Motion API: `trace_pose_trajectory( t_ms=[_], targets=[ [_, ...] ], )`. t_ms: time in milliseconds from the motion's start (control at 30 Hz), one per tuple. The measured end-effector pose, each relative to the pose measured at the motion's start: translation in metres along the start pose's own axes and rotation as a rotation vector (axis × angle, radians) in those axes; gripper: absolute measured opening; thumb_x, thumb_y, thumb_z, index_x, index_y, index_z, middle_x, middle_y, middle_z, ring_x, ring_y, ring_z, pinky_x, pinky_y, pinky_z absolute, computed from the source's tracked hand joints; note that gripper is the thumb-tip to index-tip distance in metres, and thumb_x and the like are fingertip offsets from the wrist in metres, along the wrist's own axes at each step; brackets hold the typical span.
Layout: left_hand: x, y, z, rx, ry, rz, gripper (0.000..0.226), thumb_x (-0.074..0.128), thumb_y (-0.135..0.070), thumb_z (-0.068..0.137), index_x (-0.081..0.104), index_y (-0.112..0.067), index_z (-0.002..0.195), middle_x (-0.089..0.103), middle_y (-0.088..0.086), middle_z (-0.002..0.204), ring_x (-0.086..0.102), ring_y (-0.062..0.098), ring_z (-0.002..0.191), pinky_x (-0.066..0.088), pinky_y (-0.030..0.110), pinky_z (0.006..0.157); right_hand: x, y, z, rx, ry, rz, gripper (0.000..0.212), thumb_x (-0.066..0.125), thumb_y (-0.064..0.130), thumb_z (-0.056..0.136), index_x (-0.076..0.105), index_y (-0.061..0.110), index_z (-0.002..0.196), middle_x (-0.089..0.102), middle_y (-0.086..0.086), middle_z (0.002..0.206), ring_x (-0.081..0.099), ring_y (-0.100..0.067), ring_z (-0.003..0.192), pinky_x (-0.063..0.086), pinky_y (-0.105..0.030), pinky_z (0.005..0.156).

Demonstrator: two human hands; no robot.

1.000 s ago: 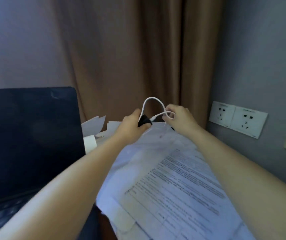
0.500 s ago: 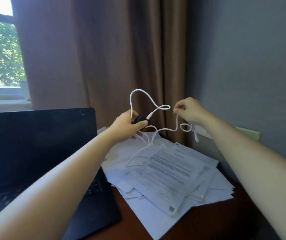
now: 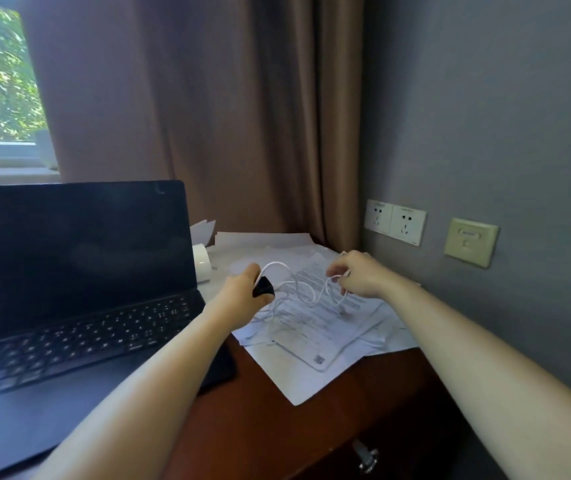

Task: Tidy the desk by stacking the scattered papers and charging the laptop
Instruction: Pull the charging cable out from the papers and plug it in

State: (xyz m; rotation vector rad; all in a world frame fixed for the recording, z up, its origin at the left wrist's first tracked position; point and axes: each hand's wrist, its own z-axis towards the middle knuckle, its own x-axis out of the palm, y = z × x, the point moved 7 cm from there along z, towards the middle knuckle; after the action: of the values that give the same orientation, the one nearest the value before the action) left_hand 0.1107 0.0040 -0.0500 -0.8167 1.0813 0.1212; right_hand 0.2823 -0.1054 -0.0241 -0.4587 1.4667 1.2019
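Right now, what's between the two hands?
In the head view, loops of the white cable span from the black adapter in the left hand to the right hand, over the papers.

Dim room; daylight enters through the window (image 3: 0,81) at far left, overexposed. The picture is soft overall, with wide-angle bending at the edges and blurred near forearms.

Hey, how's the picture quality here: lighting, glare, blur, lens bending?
Head view: dim room, lit mainly by the bright window; faint reflections on black laptop screen; thin white cable, running from black charger plug in left hand to right hand, looks soft against printed white papers; wide-angle lens stretches both forearms.
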Motion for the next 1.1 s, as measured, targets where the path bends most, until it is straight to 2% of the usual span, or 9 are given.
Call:
trace_pose_trajectory(
  t_ms=[100,233,367,533,667,767,833,933,1100],
  targets=[
    [-0.005,-0.001,0.014,0.004,-0.031,0.013,0.028,0.064,-0.028,0.09,0.042,-0.015,0.101,0.057,0.005,0.093,0.054,0.022,0.079,0.04,0.028,0.062,-0.002,-0.001,0.011,-0.018,-0.031,0.023,0.03,0.049,-0.004,0.09,0.067,0.008,0.112,0.066,-0.008,0.111,0.063,-0.015,0.079,0.051,-0.027,0.08],
    [0.002,-0.009,0.031,0.053,-0.073,0.032,0.025,0.063,-0.022,0.09,0.041,-0.014,0.099,0.056,0.006,0.093,0.053,0.023,0.078,0.04,0.027,0.057,-0.009,-0.006,0.028,0.014,-0.142,-0.029,0.031,0.05,-0.002,0.088,0.069,0.015,0.106,0.065,-0.006,0.111,0.06,-0.02,0.1,0.05,-0.03,0.086],
    [0.024,-0.02,0.042,0.177,-0.083,0.127,0.025,0.06,-0.019,0.091,0.044,-0.011,0.109,0.055,0.013,0.101,0.054,0.033,0.091,0.049,0.046,0.079,-0.027,-0.017,0.04,0.097,-0.307,-0.098,0.032,0.049,-0.003,0.082,0.066,0.024,0.081,0.066,-0.007,0.099,0.062,-0.029,0.095,0.053,-0.038,0.081],
    [0.044,-0.039,0.056,0.281,-0.1,0.226,0.031,0.052,-0.017,0.096,0.037,-0.01,0.123,0.049,0.01,0.116,0.045,0.03,0.103,0.045,0.045,0.083,-0.064,-0.029,0.041,0.131,-0.504,0.009,0.022,0.05,-0.004,0.086,0.07,0.004,0.088,0.065,-0.015,0.086,0.06,-0.03,0.081,0.041,-0.028,0.066],
    [0.072,-0.049,0.068,0.271,0.063,0.256,0.038,0.05,-0.008,0.094,0.032,-0.01,0.128,0.045,0.011,0.127,0.044,0.03,0.108,0.04,0.038,0.081,-0.071,-0.031,0.043,0.051,-0.495,0.023,0.021,0.052,0.006,0.092,0.071,-0.001,0.09,0.068,-0.015,0.094,0.059,-0.025,0.082,0.044,-0.03,0.071],
    [0.098,-0.053,0.062,0.192,0.348,0.028,0.066,0.062,-0.014,0.088,0.023,-0.014,0.141,0.045,0.013,0.135,0.049,0.028,0.113,0.041,0.032,0.088,-0.065,-0.034,0.045,0.044,-0.48,0.066,0.02,0.053,0.006,0.092,0.07,-0.004,0.088,0.067,-0.014,0.09,0.053,-0.017,0.077,0.039,-0.025,0.068],
    [0.1,-0.055,0.058,0.166,0.417,-0.095,0.08,0.067,-0.025,0.085,0.017,-0.019,0.148,0.04,0.008,0.144,0.046,0.025,0.124,0.04,0.029,0.096,-0.061,-0.031,0.047,0.039,-0.487,0.127,0.015,0.056,0.004,0.09,0.068,-0.004,0.089,0.064,-0.012,0.086,0.052,-0.015,0.076,0.037,-0.02,0.063],
    [0.082,-0.052,0.06,0.15,0.342,-0.218,0.067,0.058,-0.032,0.092,0.023,-0.018,0.147,0.035,0.007,0.149,0.042,0.024,0.129,0.035,0.024,0.091,-0.047,-0.026,0.053,0.051,-0.43,0.407,0.02,0.048,-0.009,0.087,0.061,0.0,0.1,0.06,-0.009,0.079,0.059,-0.008,0.062,0.04,-0.007,0.049],
    [0.032,-0.029,0.072,0.152,0.038,-0.063,0.059,0.044,-0.02,0.099,0.017,-0.017,0.151,0.023,0.008,0.157,0.027,0.026,0.141,0.028,0.034,0.112,-0.019,0.011,0.062,-0.018,-0.2,0.594,0.034,0.04,-0.013,0.087,0.057,0.002,0.113,0.057,-0.006,0.067,0.057,-0.013,0.057,0.045,-0.014,0.049]
  ],
)
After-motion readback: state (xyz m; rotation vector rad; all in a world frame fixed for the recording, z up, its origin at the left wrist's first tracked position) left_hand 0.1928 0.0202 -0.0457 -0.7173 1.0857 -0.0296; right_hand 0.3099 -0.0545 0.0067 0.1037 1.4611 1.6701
